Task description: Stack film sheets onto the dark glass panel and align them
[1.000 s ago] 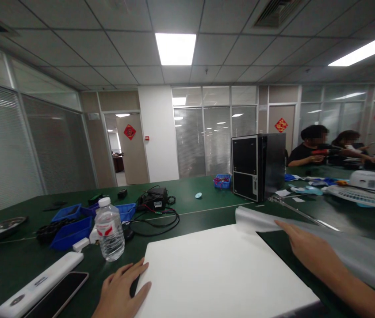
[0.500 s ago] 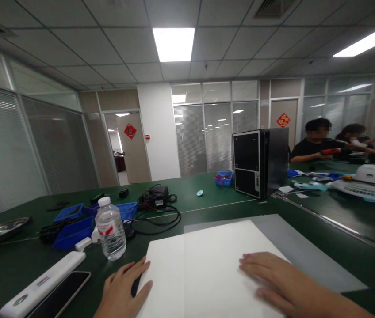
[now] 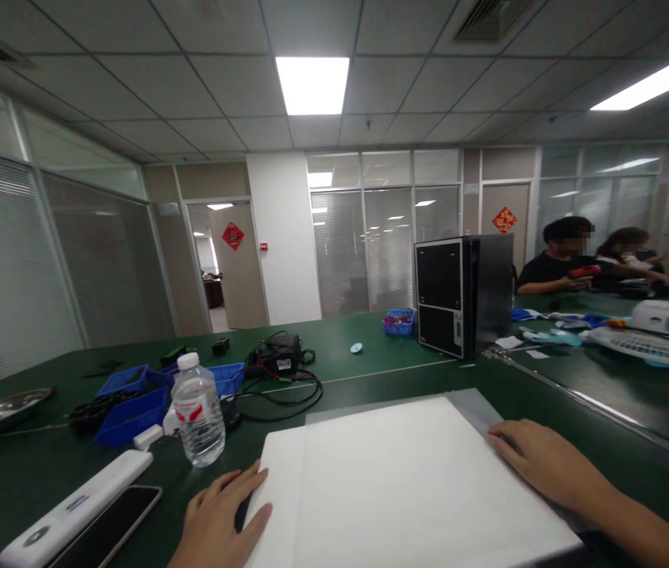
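Tray (image 3: 6, 410) of shiny metal sits at your far left on the green counter (image 3: 364, 383). Nearer you come a long white device (image 3: 77, 505) and, just beside it, a dark-screened phone (image 3: 110, 525). Behind them stand blue bins (image 3: 133, 418), then an upright, white-capped water bottle (image 3: 199, 418). Your left hand (image 3: 222, 513) rests at the left edge of a white board (image 3: 278, 489), fingers spread and thumb held apart. Beyond the board, black cables loop from a power adapter (image 3: 282, 355).

The board lies flat in front of you, between your two hands. A translucent sheet (image 3: 473, 406) covers most of it, its left edge a faint line down the white, and it shows grey past the board's far edge. Farther back are a blue basket (image 3: 399, 322) and an upright computer tower (image 3: 470, 296).

Your right hand (image 3: 547, 461) is at the board's right edge, fingers curved down; you cannot tell whether it pinches the sheet. At far right, beyond the counter, a person in black (image 3: 551, 272) holds something red (image 3: 584, 271).
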`<state>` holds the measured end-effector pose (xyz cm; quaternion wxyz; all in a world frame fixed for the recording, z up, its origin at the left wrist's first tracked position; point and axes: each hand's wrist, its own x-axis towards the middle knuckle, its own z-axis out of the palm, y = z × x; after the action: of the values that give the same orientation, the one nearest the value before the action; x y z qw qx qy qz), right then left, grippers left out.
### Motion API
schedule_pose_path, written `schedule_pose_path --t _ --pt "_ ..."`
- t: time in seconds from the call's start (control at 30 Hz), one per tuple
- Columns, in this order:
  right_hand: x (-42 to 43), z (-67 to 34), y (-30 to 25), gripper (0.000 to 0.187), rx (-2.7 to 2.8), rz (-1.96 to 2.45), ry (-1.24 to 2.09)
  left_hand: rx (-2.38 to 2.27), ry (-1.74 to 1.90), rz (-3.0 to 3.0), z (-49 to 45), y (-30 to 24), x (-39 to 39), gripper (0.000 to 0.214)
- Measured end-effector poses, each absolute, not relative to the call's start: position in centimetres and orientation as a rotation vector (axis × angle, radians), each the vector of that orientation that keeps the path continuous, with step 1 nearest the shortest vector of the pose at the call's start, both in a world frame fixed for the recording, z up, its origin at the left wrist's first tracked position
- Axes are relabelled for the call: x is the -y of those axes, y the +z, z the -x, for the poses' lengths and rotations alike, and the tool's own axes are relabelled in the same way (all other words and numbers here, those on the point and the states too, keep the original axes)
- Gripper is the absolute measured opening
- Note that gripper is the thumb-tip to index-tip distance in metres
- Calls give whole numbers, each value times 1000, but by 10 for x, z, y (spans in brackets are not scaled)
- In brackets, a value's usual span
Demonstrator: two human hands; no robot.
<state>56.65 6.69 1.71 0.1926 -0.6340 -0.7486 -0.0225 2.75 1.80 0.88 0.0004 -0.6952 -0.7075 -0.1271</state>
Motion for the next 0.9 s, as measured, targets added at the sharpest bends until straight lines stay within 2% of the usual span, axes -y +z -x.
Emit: schedule_pose_path --t 0.23,0.47,0.77,0.9 --pt "-47 -514 29 48 2319 1501 66 2241 -431 2196 -27 10 -18 50" --pt "-49 -520 23 46 2317 1451 121 2267 -472 2155 -27 8 -19 55" --pt "-52 -528 23 43 2343 1448 163 2288 -536 2152 -28 9 -22 37" --pt "-49 -525 24 43 2344 1431 157 2270 -531 2140 -28 9 -22 36"
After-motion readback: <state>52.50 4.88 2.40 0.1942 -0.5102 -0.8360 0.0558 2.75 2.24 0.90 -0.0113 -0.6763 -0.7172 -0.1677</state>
